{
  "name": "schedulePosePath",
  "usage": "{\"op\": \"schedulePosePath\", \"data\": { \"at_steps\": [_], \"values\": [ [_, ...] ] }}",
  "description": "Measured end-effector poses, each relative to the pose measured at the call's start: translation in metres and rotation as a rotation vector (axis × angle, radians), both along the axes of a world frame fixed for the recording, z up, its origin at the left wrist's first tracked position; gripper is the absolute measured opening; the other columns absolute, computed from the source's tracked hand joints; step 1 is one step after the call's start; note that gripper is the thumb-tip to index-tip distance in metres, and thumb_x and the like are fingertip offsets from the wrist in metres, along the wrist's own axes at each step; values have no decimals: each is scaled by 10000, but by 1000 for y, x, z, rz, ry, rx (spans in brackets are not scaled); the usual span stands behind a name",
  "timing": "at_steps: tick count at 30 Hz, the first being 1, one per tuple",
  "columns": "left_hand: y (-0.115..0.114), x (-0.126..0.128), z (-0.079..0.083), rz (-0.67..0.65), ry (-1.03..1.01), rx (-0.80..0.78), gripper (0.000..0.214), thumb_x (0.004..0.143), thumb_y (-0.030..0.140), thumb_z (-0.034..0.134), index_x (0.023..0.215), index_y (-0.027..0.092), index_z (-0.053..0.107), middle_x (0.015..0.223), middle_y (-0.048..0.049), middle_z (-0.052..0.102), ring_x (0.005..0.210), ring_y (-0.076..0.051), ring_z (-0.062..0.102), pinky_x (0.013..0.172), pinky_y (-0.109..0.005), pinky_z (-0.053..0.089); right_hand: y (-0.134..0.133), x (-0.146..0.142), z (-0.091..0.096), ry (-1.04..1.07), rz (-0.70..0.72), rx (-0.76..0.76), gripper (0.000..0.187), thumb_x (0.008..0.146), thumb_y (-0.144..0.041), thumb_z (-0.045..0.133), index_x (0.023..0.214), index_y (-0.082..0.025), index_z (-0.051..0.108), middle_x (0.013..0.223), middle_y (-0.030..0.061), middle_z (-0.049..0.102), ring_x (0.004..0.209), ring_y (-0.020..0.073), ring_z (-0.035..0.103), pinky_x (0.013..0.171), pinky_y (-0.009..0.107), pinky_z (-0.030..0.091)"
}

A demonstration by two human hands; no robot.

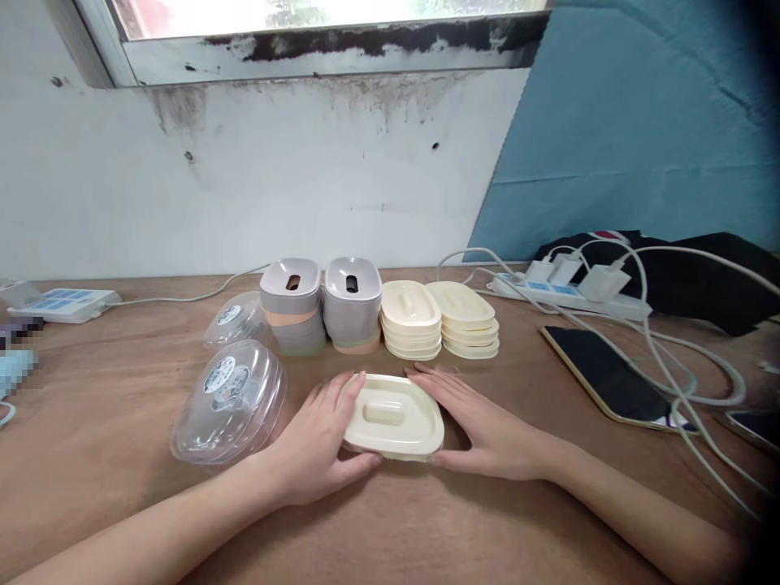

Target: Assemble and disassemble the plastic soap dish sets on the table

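Observation:
A cream plastic lid [396, 418] with rounded corners and an oblong shape in its middle lies low over the table in front of me. My left hand [326, 443] grips its left side, thumb at the near edge and fingers at the far edge. On the right side, my right hand [481, 431] holds it the same way. Behind it stand two stacks of similar cream lids, a left stack [411, 313] and a right stack [466, 313]. Clear plastic covers [244, 406] with a round label sit left of my left hand.
Two stacks of grey containers, a left one [292, 313] and a right one [353, 309], have slotted tops and stand near the wall. Another clear cover [235, 317] is beside them. At right lie a phone [609, 374], white cables and a power strip [573, 296]; another strip [64, 302] is far left.

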State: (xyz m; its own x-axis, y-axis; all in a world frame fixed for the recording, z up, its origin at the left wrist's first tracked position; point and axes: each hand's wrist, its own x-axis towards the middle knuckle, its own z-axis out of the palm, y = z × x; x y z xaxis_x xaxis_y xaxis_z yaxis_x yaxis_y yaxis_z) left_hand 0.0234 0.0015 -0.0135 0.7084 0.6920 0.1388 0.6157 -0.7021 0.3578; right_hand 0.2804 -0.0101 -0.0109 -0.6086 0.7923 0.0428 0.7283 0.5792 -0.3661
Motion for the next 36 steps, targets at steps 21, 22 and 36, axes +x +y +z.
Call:
{"op": "schedulePosePath", "data": {
  "at_steps": [21,22,36],
  "values": [
    [80,51,89,350,195,563,399,835,444,479,983,92,596,997,-180,635,1094,-353,443,940,-536,228,-2,0,2,-8,-13,32,815,755,-492,561,1387,-75,260,1424,202,308,1317,320,266,1062,528,234],
    [83,53,87,354,192,563,383,830,444,484,942,99,608,964,-180,644,1082,-364,444,917,-543,241,-2,0,2,-7,-10,30,819,753,-489,564,1386,-69,259,1425,206,304,1317,322,264,1063,528,230],
    [68,49,102,315,-140,519,365,741,238,586,1088,157,509,1097,-89,608,1147,-267,441,984,-477,280,-5,-4,-1,-7,-69,-12,973,691,-606,575,1396,-37,218,1446,215,249,1330,360,201,1079,520,180]
  ]
}}
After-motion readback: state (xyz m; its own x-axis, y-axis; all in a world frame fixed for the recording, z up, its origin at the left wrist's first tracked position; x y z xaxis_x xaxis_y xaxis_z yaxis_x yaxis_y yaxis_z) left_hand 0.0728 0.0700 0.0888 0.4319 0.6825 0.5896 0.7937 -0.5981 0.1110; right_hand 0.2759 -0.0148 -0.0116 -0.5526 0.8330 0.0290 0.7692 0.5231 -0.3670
